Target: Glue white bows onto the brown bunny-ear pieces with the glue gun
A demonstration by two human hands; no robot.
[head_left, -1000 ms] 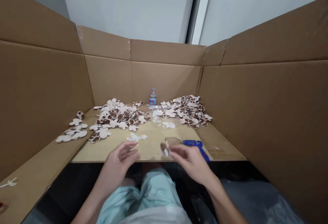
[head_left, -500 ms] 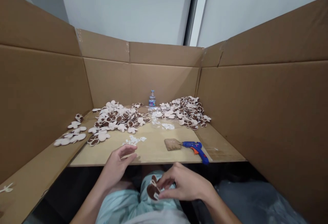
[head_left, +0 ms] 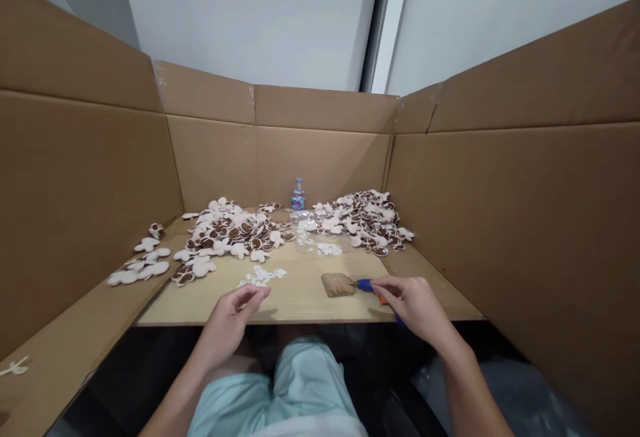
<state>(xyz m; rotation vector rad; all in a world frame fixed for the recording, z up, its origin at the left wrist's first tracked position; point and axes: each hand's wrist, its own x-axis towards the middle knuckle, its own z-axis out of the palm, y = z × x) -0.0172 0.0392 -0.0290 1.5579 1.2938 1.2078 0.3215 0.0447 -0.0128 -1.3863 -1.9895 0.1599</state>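
Note:
My left hand (head_left: 240, 310) is over the near edge of the board, thumb and forefinger pressed together. Whatever is between those fingertips is too small to make out. Just beyond them lies a small heap of little white tags (head_left: 261, 276). My right hand (head_left: 414, 300) closes over the blue glue gun (head_left: 365, 285), fingers at its body and hiding most of it. Part of the orange trigger shows below the fingers. The gun's nozzle rests against a brown, glue-smeared pad (head_left: 338, 285).
Piles of white and brown felt bunny-shaped pieces lie at the left (head_left: 230, 230) and right (head_left: 367, 220) of the board. Between them are a small bottle (head_left: 299, 195) and more white tags (head_left: 329, 249). Tall cardboard walls (head_left: 320, 157) surround the board.
My right hand has moved up and right from my lap to the glue gun. The brown felt piece it held is out of sight. My left fingers have closed together.

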